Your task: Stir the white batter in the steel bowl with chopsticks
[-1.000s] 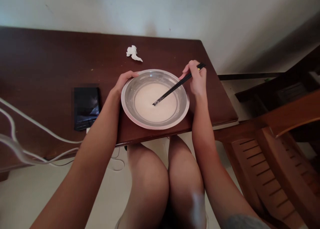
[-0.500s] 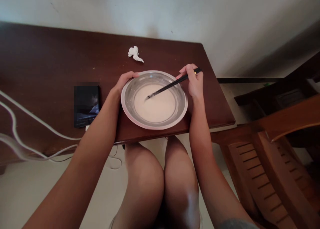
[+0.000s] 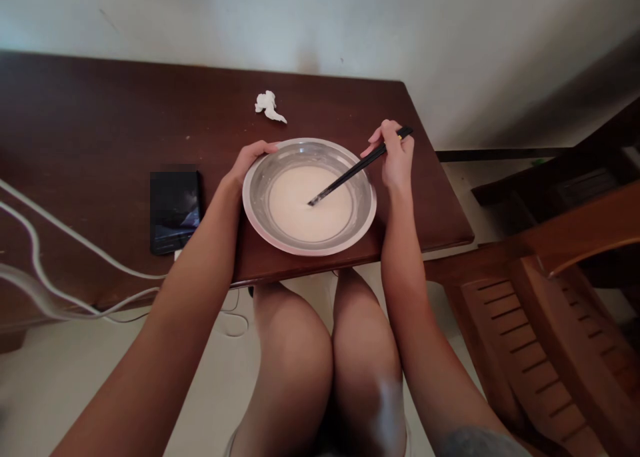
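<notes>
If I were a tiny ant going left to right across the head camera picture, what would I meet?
White cables → dark-screened device → left hand → metal bowl → right hand → slatted wooden chair.

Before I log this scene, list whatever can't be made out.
All in the head view:
Floor of the metal bowl: hidden by the pale liquid.
Tips of the black chopsticks: too small to tell whether they dip under.
Underside of the left hand's grip: hidden by the hand and bowl.
Phone screen: too dark and blurred to read.
White cable: partly hidden by the left forearm, cut off at the left edge.
</notes>
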Action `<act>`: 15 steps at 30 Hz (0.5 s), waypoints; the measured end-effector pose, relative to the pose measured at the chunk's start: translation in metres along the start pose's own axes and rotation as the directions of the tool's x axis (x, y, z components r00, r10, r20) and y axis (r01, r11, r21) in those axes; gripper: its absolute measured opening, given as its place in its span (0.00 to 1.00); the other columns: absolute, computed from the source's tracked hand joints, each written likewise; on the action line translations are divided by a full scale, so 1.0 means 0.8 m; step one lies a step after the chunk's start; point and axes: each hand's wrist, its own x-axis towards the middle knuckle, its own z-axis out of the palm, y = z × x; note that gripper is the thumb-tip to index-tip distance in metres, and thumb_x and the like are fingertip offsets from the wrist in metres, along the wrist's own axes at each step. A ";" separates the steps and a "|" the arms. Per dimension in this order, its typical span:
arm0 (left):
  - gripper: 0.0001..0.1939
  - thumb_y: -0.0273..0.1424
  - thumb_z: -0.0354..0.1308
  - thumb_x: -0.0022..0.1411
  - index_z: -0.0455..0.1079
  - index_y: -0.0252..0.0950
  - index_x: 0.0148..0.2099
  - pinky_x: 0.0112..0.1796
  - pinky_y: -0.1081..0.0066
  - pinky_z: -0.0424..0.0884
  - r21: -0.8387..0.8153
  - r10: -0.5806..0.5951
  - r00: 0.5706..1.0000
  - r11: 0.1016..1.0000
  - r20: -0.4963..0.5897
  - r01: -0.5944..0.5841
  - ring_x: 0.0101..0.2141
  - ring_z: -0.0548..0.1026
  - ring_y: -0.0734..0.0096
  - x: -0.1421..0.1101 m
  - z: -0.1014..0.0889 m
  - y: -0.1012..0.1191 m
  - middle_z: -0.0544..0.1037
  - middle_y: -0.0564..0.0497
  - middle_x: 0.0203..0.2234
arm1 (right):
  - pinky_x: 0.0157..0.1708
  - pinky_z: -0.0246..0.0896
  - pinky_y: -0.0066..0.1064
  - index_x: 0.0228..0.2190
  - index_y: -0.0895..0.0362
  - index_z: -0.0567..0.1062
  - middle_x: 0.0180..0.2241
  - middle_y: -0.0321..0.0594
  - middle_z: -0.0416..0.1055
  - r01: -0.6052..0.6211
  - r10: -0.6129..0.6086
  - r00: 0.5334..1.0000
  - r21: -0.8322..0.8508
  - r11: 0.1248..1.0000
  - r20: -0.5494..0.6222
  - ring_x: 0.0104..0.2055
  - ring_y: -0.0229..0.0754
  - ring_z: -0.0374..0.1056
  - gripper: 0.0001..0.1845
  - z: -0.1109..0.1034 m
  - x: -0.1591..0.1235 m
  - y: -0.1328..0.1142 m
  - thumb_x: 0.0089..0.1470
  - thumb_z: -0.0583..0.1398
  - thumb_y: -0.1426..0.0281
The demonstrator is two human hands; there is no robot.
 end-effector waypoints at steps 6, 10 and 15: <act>0.25 0.29 0.48 0.55 0.68 0.31 0.55 0.50 0.67 0.70 -0.018 0.010 1.000 1.000 0.007 -0.010 0.49 0.76 0.58 0.003 -0.002 -0.001 0.81 0.47 0.34 | 0.34 0.69 0.34 0.28 0.53 0.72 0.22 0.35 0.70 -0.021 0.021 0.999 -0.014 1.000 0.049 0.30 0.38 0.73 0.34 0.002 -0.002 -0.002 0.49 0.47 0.36; 0.25 0.29 0.46 0.56 0.68 0.33 0.55 0.49 0.65 0.71 0.033 0.015 1.000 0.999 0.005 -0.015 0.48 0.76 0.58 0.005 -0.006 -0.002 0.80 0.48 0.33 | 0.30 0.67 0.34 0.24 0.53 0.69 0.21 0.34 0.67 -0.048 0.049 0.998 0.013 0.999 -0.032 0.29 0.39 0.73 0.34 0.001 -0.002 -0.003 0.47 0.47 0.35; 0.25 0.31 0.48 0.54 0.69 0.33 0.54 0.48 0.66 0.72 0.028 0.027 1.000 0.999 0.003 -0.027 0.47 0.76 0.57 0.005 -0.006 -0.004 0.81 0.48 0.34 | 0.32 0.68 0.34 0.26 0.52 0.71 0.21 0.34 0.67 -0.044 0.045 0.996 -0.019 0.999 0.078 0.29 0.38 0.72 0.34 0.005 -0.004 -0.007 0.48 0.48 0.36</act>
